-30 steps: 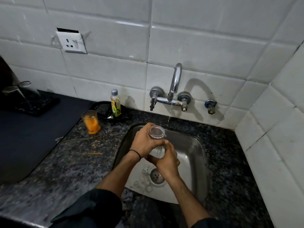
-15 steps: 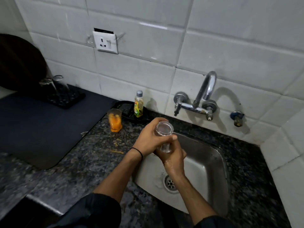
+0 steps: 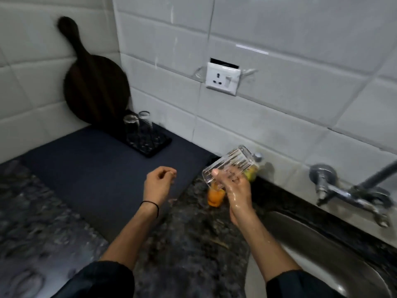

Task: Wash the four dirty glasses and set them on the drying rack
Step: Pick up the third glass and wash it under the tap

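My right hand, wet, grips a clear ribbed glass tilted on its side above the dark stone counter. My left hand hovers to its left with fingers loosely curled and holds nothing. Just behind and below the held glass stands a glass with orange residue, partly hidden by it. Two clear glasses stand upside down on the black drying rack at the back near the wall corner.
A dark mat covers the counter between me and the rack. A round dark board leans in the corner. The steel sink and tap lie at right. A small bottle shows behind my right hand.
My left hand has let go of the glass and moved left. My right hand has carried the glass out of the sink to the left, over the counter. My view has swung left.
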{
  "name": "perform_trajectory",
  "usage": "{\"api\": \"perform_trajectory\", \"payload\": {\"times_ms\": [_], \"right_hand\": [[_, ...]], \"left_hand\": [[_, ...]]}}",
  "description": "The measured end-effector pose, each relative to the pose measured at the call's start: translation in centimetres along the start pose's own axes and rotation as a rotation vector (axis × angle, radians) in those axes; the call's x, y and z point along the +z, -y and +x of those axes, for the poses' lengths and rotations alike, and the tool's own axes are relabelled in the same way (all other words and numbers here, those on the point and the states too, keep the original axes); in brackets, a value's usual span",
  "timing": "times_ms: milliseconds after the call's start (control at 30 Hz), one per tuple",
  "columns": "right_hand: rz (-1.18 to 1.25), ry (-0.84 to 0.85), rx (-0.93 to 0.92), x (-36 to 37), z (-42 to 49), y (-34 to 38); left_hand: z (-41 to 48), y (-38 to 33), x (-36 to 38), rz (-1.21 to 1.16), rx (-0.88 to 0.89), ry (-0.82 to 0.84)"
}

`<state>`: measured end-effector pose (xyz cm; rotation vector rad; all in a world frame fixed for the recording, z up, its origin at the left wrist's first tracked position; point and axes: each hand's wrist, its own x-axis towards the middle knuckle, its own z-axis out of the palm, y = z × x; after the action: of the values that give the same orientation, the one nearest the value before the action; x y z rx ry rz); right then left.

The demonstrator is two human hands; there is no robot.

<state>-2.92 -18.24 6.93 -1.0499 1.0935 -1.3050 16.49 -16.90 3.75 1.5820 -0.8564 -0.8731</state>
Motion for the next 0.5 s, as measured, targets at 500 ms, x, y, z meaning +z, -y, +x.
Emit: {"api": "perform_trajectory", "payload": {"times_ms": [500], "right_hand": [[-0.077, -0.039, 0.095, 19.4, 20.1, -6.3]], "left_hand": [[20.2, 4.6, -8.9, 0.489, 0.006, -0.046]]}}
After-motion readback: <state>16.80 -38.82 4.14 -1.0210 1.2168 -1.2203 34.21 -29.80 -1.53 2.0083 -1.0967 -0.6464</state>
